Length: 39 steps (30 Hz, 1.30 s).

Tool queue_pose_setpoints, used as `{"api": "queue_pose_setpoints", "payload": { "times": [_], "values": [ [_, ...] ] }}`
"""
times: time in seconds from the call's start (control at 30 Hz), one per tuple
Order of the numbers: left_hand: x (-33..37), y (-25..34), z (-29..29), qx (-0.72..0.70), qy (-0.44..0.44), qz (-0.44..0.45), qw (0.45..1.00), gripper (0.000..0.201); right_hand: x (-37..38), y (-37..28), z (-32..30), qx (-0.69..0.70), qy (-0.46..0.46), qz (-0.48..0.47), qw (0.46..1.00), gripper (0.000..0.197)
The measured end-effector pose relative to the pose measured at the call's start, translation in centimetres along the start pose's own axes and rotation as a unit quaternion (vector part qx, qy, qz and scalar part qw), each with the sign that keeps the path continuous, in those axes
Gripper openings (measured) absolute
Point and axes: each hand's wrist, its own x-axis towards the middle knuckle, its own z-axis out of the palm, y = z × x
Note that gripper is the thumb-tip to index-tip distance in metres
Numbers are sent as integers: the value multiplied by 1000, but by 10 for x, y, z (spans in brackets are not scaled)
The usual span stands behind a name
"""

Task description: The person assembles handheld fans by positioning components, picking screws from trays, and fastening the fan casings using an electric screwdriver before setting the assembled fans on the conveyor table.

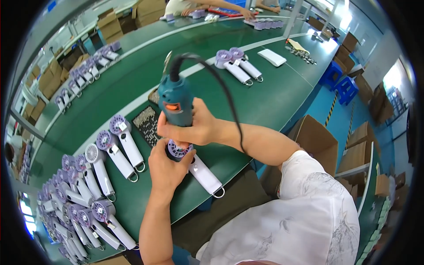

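Note:
My right hand (pixel 196 127) is wrapped round a teal electric screwdriver (pixel 176 97) with an orange switch, held upright over a handheld fan (pixel 205 176). That fan lies on the green table with its white handle and metal loop toward me. My left hand (pixel 167 172) grips its purple round head, thumb and fingers at either side. The screwdriver's tip is hidden behind my hands. Just beyond my left hand is a dark tray of small screws (pixel 148 123). Two more fans (pixel 126 141) lie left of it.
Many fans (pixel 75 207) crowd the table's left end. Two fans (pixel 238 66) and a white pad (pixel 272 57) lie farther off, near small metal parts (pixel 300 52). The screwdriver's black cable (pixel 225 88) arches over my right forearm. A co-worker's arm (pixel 229 6) reaches across the far side.

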Motion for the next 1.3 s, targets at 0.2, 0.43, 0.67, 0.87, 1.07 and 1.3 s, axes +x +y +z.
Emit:
{"api": "queue_pose_setpoints", "payload": {
  "times": [0.2,0.43,0.67,0.87,1.07,1.3],
  "values": [
    [-2,-16,3,37,7,35,999,47,-33,-46,7,-153,-19,-187,970,28],
    [-3,-14,13,39,50,10,998,59,-125,-23,11,-547,28,15,837,52],
    [-5,-13,17,32,72,41,996,62,-146,-11,32,-594,52,63,800,65],
    [-4,-9,17,-38,-31,56,997,80,-157,-11,23,-580,99,109,801,45],
    [-5,-18,22,-128,-6,98,987,59,-148,-25,-48,-593,222,138,762,40],
    [-12,-16,15,-51,26,96,994,22,-73,2,-150,-676,226,183,677,38]
  ]
}}
